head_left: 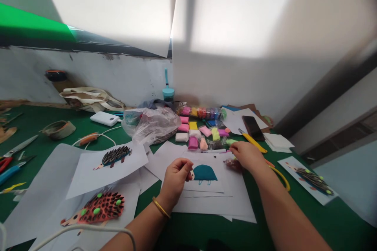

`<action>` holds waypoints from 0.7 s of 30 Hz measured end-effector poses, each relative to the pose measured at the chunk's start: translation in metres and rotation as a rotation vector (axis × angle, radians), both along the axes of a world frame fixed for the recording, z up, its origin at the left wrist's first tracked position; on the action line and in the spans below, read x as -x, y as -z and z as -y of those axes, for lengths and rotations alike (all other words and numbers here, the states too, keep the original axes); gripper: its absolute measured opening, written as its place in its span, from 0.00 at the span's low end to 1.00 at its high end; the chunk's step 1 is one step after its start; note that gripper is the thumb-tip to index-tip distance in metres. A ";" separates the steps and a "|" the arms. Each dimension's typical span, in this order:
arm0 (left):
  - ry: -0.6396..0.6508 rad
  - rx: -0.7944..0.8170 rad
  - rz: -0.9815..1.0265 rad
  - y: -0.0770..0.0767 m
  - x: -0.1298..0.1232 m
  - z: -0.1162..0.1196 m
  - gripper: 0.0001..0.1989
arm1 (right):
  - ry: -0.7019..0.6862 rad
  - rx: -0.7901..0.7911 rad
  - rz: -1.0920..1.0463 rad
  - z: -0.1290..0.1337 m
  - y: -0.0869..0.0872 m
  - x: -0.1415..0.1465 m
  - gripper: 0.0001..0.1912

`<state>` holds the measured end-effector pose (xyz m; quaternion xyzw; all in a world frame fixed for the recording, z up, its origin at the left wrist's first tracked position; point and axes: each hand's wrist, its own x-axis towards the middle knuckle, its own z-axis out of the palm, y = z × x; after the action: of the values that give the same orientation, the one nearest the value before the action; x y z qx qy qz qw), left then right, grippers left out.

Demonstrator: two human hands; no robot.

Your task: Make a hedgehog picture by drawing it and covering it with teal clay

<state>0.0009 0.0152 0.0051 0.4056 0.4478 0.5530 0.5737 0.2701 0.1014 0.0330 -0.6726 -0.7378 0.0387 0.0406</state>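
A white sheet [182, 200] lies in front of me with a half-made hedgehog picture; its back is a smooth layer of teal clay [205, 173], with leg outlines drawn below. Over the animal's pale head, my left hand [177, 174] has thumb and fingers pinched together; whatever sits between them is too small to name. My right hand [246, 155] is closed at the fingertips, just above a clear packet of brown clay [233, 164]. Its fingers hide anything they grip. A slim white pen [214, 151] rests behind the sheet.
Several coloured clay blocks [193, 143] stand behind the papers, beside a plastic bag [154, 123]. A yellow cutter [255, 142] and phone [253, 127] are at right. Finished hedgehog pictures [101, 208] lie left, near a white cable [88, 227], scissors [22, 147] and power bank [105, 118].
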 end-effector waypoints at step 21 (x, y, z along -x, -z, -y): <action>-0.114 0.028 0.103 0.000 0.002 -0.003 0.18 | -0.173 -0.028 -0.001 0.013 0.016 0.026 0.13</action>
<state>-0.0010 0.0185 0.0050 0.3426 0.4478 0.5986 0.5690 0.2445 0.0889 0.0170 -0.6055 -0.7938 0.0321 0.0472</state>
